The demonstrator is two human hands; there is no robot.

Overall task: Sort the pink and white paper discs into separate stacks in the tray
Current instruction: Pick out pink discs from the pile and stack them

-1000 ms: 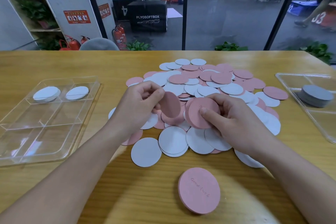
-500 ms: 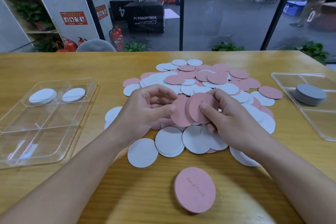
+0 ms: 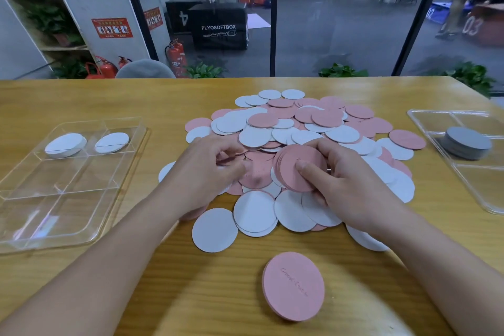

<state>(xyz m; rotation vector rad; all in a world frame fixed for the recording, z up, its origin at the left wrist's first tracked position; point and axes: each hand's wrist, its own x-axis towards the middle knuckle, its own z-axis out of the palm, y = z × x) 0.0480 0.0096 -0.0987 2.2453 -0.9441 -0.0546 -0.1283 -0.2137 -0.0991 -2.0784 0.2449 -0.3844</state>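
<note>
So the right hand (image 3: 351,185) is clamped on a stack of pink discs (image 3: 298,166), thumb on the front face and fingers curled round the back, holding it tilted up just above the big mixed pile of pink and white discs (image 3: 300,128) in the middle of the wooden table (image 3: 81,95). The left hand (image 3: 207,174) sits right beside it, fingers curled over the pile with the tips close to the thumb. It's a bit blurry, so I honestly can't tell if it's pinching a disc or just touching the pink ones underneath.

Nearer the table's front edge there's a separate pink stack (image 3: 294,285) lying flat, with some handwriting on top that's too small to read.

Off to the left is a clear divided tray (image 3: 54,221). Its two far compartments each hold white discs: a thicker stack (image 3: 65,144) in the far-left one and a thinner stack (image 3: 111,142) next to it. On the right edge there's another clear tray (image 3: 480,199) with a stack of grey discs (image 3: 466,142) in it.
</note>
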